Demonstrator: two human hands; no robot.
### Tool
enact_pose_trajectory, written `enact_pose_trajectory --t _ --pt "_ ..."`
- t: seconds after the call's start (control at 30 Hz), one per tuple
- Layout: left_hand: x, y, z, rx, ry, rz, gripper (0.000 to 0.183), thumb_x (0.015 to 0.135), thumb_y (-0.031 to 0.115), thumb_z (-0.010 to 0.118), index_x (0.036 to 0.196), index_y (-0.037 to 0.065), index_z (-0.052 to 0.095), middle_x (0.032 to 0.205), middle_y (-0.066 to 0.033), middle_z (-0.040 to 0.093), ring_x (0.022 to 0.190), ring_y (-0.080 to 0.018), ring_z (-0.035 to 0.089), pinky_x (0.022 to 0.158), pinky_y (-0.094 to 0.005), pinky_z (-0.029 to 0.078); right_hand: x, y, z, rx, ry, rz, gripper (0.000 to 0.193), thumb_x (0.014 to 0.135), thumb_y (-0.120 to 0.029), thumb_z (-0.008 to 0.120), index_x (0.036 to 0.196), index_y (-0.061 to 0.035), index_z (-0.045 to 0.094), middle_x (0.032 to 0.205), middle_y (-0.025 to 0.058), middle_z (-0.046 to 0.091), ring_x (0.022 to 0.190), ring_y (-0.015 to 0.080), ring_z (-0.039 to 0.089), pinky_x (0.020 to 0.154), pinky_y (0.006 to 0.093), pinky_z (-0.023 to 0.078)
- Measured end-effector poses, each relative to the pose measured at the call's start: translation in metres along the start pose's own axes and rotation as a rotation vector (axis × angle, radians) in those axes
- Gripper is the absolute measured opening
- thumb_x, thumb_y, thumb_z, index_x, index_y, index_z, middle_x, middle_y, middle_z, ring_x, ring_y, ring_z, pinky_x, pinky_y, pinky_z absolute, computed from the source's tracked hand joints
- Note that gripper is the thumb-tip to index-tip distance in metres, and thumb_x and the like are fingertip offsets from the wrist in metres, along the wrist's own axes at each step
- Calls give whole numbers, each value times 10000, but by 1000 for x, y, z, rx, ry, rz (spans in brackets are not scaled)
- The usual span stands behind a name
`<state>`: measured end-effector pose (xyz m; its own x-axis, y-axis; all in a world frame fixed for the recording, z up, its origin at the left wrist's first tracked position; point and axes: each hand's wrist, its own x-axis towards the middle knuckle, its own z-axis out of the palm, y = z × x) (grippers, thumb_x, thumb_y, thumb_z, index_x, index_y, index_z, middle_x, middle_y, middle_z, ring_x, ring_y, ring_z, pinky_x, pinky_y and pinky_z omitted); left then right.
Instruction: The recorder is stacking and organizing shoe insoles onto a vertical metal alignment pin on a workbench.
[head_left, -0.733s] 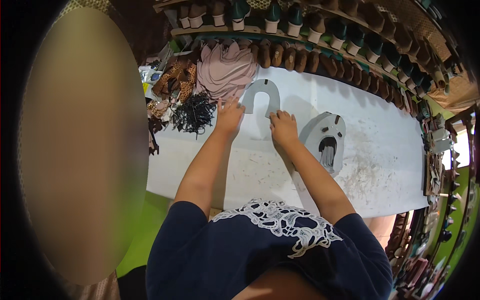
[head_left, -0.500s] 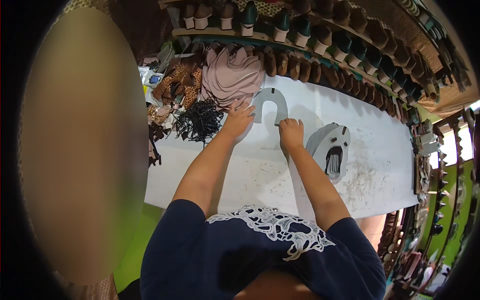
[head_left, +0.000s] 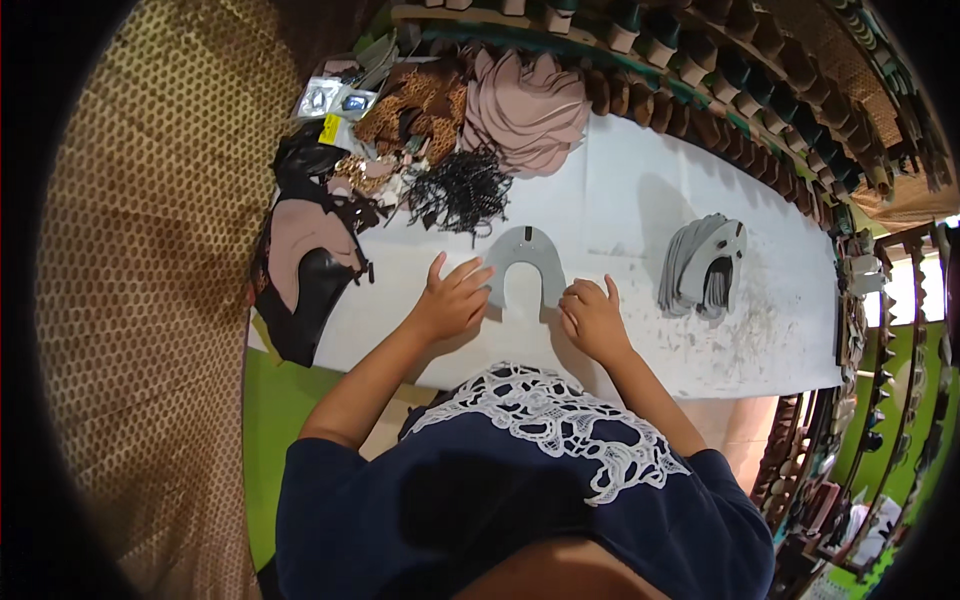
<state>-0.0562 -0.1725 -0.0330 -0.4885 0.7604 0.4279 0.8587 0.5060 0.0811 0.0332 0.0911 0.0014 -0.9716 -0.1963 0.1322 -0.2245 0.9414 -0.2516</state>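
A flat grey U-shaped shoe piece (head_left: 545,256) with a small dark mark at the top of its curve is between my hands at the near part of the white table, its two ends toward me. My left hand (head_left: 450,300) has its fingertips at the left leg of the piece, the outer fingers lifted and the thumb mostly hidden. At the tip of the right leg, my right hand (head_left: 595,322) pinches with bent fingers, one finger raised. To the right stands a fanned stack of similar grey pieces (head_left: 690,265).
The white-covered table (head_left: 600,210) carries a pile of pink pieces (head_left: 525,110), leopard-print scraps (head_left: 420,105), and a black stringy tangle (head_left: 460,190). Black and pink material (head_left: 315,270) lies at the left edge. Shelves of shoes (head_left: 740,95) line the back. A brown patterned curtain (head_left: 150,300) hangs at left.
Both hands have come nearer to my body with the grey U-shaped piece. The view has shifted, and the blurred shape at the left has given way to the patterned curtain.
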Motion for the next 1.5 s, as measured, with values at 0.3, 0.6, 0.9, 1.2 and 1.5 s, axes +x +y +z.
enact_pose_trajectory --t 0.3,0.6,0.9,1.2,1.5 --pt "11 23 25 -206 -111 -267 474 862 359 532 1252 91 498 1380 -98 426 1309 -267 351 1075 -539 170 32 -21 65 68 56 94 541 890 -363 512 1339 -78 409 1406 142 387 1297 337 356 1043 569 244" --pt "-12 21 36 -201 -225 -333 573 901 382 469 1367 59 386 1455 -124 330 1364 -273 271 1107 -501 149 24 -42 84 8 18 171 588 922 -401 431 1392 -58 345 1464 148 306 1362 334 256 1051 615 179" --pt "-70 -8 -29 94 -175 -728 488 848 369 559 1225 59 537 1434 -107 358 1377 -276 221 1047 -648 99 79 -117 83 20 -11 120 388 855 -334 576 1194 -144 556 1268 62 503 1266 284 388 1000 670 206" --pt "-84 -55 -33 290 4 -904 288 791 332 650 929 78 647 1287 -92 460 1312 -331 283 1026 -649 109 118 -174 110 136 -28 -145 232 805 -267 621 1021 -183 621 1223 43 527 1234 253 413 1003 670 216" --pt "-85 -71 -29 339 36 -954 221 782 258 642 886 64 662 1285 -87 473 1306 -321 289 1011 -611 166 113 -155 98 288 -62 -4 105 795 -204 626 887 -161 653 1075 32 562 1137 231 481 1001 670 224"
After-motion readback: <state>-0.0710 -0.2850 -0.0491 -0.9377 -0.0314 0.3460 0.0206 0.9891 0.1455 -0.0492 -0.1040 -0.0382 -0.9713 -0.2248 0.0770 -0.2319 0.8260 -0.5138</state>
